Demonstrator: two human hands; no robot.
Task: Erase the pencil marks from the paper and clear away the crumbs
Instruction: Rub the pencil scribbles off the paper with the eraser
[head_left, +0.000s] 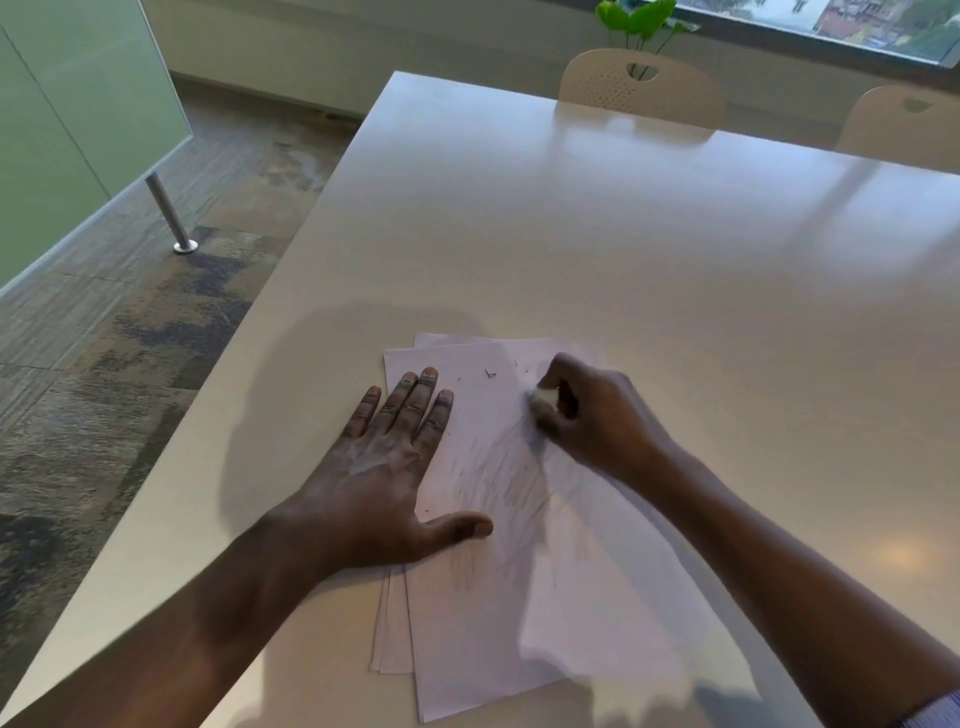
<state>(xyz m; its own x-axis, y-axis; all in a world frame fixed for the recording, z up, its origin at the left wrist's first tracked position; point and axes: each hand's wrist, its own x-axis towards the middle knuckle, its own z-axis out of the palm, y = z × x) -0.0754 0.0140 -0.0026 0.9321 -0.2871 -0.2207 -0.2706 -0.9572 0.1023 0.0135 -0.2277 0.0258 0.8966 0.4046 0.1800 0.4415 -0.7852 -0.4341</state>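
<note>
Left hand is laid flat, anchoring paper; eraser is pinched in right hand against pencil marks.

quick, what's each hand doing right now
Left hand: open, pressed flat on the paper.
Right hand: gripping the eraser against the paper.
</note>
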